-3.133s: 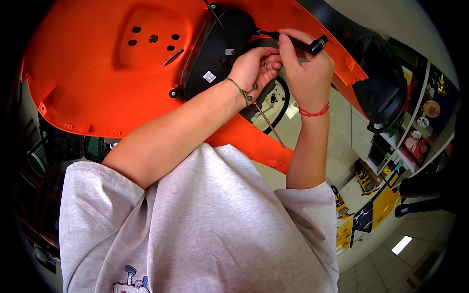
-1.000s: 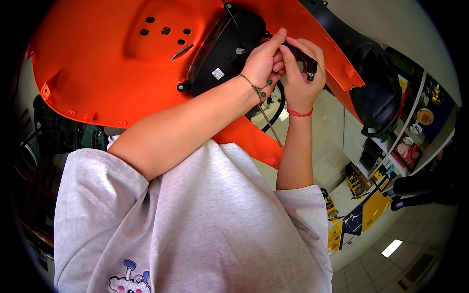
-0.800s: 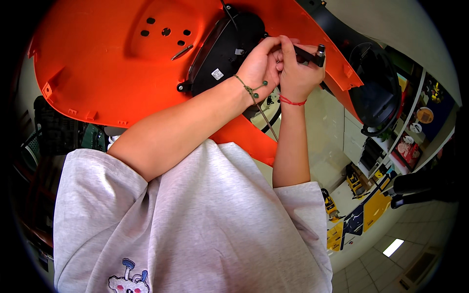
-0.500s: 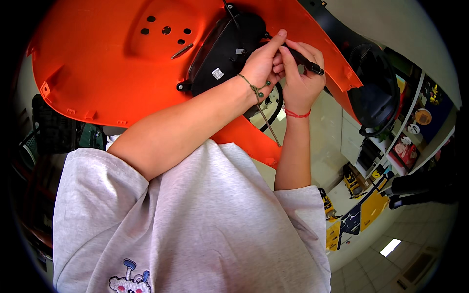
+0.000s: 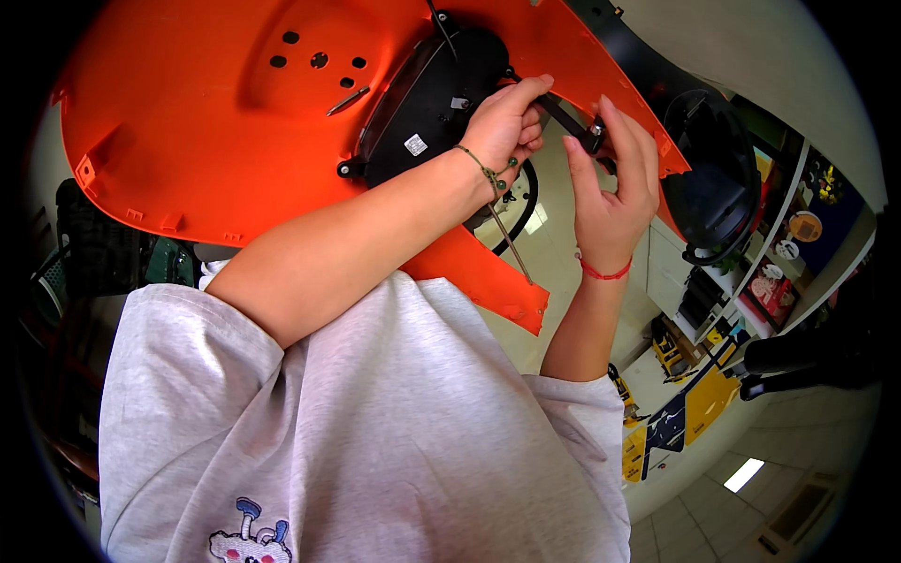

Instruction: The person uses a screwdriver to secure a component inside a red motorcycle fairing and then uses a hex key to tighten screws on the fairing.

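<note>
My left hand point(image 5: 507, 122) is closed, thumb over curled fingers, on a black taped cable point(image 5: 560, 116). The cable slants down to the right, ending in a dark connector point(image 5: 593, 137) with a shiny bit of metal on it. Around that end, my right hand point(image 5: 615, 183) has its thumb and fingers apart; whether a fingertip touches the connector is hard to see. Left of my hands lies a black instrument-cluster housing point(image 5: 432, 108) with a small white label, set against a large orange plastic panel point(image 5: 206, 122). My left wrist covers part of the housing.
A small metal bit point(image 5: 348, 100) lies on the orange panel left of the housing. Thin rods point(image 5: 510, 242) stick out near my left wrist. A black rounded part point(image 5: 718, 178) is at the right. Shelves point(image 5: 774, 253) with various items stand beyond.
My right hand has moved right and down, its fingers spreading from their pinch on the cable, so the connector end now shows. My left hand keeps its hold, thumb slightly lower.
</note>
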`<state>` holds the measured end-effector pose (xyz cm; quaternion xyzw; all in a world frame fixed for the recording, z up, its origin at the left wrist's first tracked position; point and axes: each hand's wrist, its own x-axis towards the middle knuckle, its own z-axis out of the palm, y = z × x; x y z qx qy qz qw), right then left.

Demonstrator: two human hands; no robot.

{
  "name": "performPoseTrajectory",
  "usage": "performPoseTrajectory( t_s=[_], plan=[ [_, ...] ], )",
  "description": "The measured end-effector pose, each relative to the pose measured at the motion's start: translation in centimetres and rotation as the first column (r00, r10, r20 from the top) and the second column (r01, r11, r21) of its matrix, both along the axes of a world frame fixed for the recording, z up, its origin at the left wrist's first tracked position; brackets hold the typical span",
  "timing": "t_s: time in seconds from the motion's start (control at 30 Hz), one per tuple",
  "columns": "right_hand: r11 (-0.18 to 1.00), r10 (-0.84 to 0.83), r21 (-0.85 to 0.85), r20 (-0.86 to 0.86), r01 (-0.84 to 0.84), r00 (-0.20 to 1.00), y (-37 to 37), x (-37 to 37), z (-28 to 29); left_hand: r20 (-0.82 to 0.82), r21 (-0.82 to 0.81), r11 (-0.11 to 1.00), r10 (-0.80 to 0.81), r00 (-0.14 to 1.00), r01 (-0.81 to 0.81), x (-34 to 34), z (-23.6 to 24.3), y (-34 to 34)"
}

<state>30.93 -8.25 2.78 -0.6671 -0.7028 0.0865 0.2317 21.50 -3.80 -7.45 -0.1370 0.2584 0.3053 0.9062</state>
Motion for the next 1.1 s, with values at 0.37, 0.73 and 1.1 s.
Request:
performPoseTrajectory(
  t_s=[0.37,0.73,1.1],
  plan=[
    [0.788,-0.457,-0.434,0.062,0.437,0.887,2.1,-2.8,1.8,0.246,-0.033,0.999,0.033,0.969,-0.026,-0.9,0.5,0.1],
    [0.897,-0.332,-0.288,0.063,0.335,0.941,1.2,-1.6,2.4,0.144,-0.02,0.999,-0.045,0.988,0.049,-0.1,0.4,-0.2],
    [0.971,-0.133,-0.165,0.219,0.171,0.967,0.8,-0.7,2.3,0.088,-0.002,1.0,-0.016,0.996,0.016,-0.3,0.6,0.0]
  ],
)
